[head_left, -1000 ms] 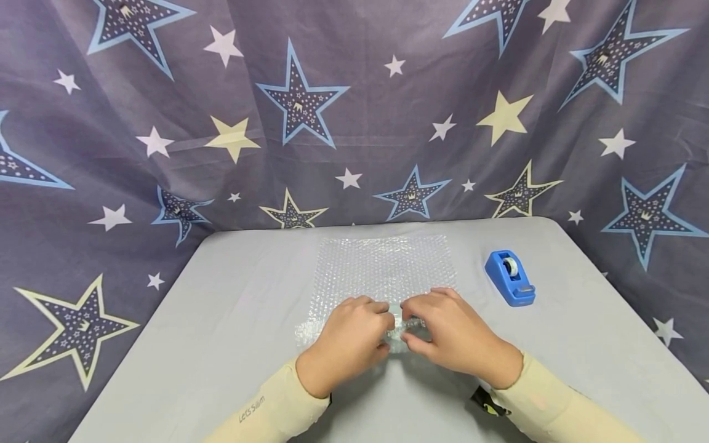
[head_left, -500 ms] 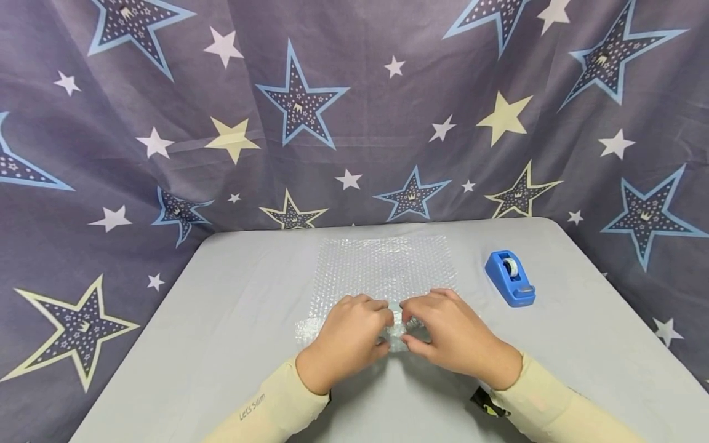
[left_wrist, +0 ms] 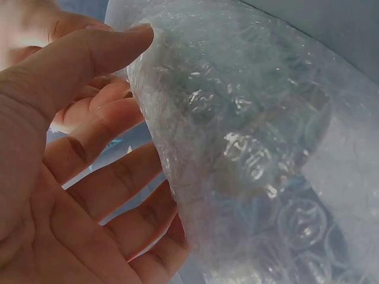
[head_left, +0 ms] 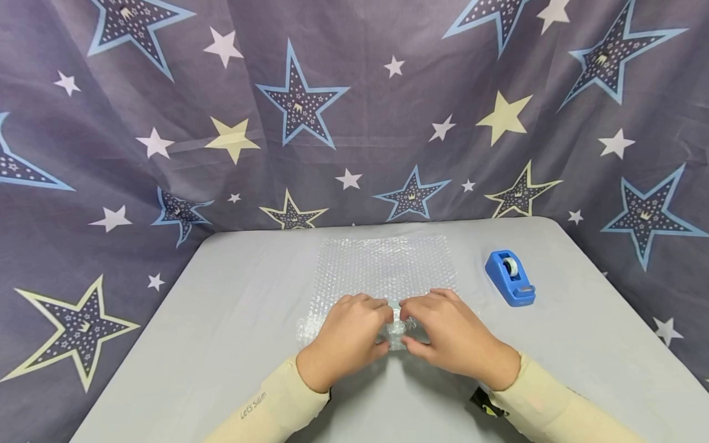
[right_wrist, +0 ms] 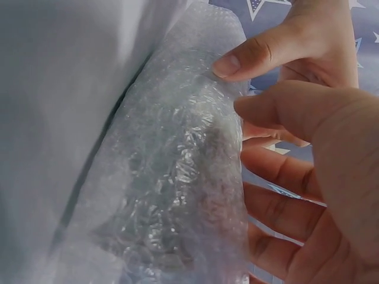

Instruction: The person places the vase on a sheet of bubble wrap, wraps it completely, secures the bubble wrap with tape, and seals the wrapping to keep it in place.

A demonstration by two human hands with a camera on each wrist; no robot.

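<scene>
A clear sheet of bubble wrap (head_left: 382,264) lies flat toward the back of the table, its near end rolled into a bundle. Around the left part of that bundle curve the thumb and fingers of my left hand (head_left: 349,335). My right hand (head_left: 451,332) grips it the same way on the right, the two hands almost meeting in the middle. In the left wrist view, the thumb presses the top of the layered bubble wrap (left_wrist: 237,148) and the fingers spread along its far side. Something greenish shows dimly through the layers (right_wrist: 160,160) in the right wrist view.
A blue tape dispenser (head_left: 509,278) with a roll of tape stands right of the sheet. The table (head_left: 232,289) has a pale grey cover. Behind it hangs a dark curtain (head_left: 365,123) with a star print.
Both hands keep their grip on the bundle and stay almost in place. The near edge of the rolled bubble wrap has shifted very slightly away from the body.
</scene>
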